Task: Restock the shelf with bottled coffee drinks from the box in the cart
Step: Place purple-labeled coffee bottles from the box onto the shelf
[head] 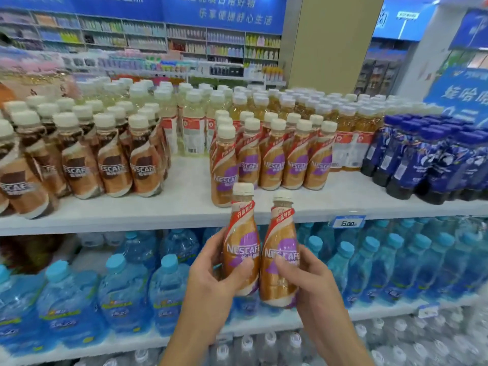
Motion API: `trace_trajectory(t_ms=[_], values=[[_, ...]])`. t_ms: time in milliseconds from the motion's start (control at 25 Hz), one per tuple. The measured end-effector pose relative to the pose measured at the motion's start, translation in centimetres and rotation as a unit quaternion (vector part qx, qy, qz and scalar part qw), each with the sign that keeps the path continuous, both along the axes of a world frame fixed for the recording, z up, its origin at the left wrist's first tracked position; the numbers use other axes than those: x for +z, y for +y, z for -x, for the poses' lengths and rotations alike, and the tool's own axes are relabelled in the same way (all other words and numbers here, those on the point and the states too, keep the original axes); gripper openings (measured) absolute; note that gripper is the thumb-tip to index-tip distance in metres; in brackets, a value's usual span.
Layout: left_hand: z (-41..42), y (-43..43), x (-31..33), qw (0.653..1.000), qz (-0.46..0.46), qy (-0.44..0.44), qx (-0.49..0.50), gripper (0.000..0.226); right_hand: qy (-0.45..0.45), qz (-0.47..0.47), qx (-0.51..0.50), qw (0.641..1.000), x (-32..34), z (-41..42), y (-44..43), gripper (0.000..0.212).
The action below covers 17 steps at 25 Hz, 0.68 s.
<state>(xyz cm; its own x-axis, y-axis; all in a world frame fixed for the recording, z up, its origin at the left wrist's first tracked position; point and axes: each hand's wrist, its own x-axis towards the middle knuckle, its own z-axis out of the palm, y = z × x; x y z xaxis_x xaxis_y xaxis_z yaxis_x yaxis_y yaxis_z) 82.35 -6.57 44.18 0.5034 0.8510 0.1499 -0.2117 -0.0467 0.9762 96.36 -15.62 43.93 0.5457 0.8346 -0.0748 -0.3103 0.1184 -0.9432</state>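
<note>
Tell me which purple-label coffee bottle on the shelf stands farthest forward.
The leftmost one, nearest the shelf edge; the rest stand in a row further back.

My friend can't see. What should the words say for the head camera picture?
A left hand and a right hand each hold a coffee drink, the left bottle beside the right bottle, in front of a white shelf. More coffee bottles with the same purple label stand on that shelf, and blue water bottles stand on the shelf below.
</note>
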Motion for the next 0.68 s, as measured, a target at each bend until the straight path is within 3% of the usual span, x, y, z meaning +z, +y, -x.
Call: trace_trajectory(t_ms=[360, 480, 680], values=[[-11.1, 5.1, 3.5, 0.985, -0.118, 0.02, 0.127, 0.062, -0.123, -0.06, 0.042, 0.99, 4.7, -10.5, 6.4, 0.061], [-12.7, 5.6, 3.3, 0.975, -0.136, 0.049, 0.167, 0.065, -0.148, -0.068, 0.05, 0.985, 4.9, -12.3, 8.3, 0.054], [-13.4, 4.9, 2.6, 0.965, -0.156, 0.075, 0.195, 0.062, -0.155, -0.073, 0.07, 0.983, 3.4, -13.5, 10.1, 0.062]])
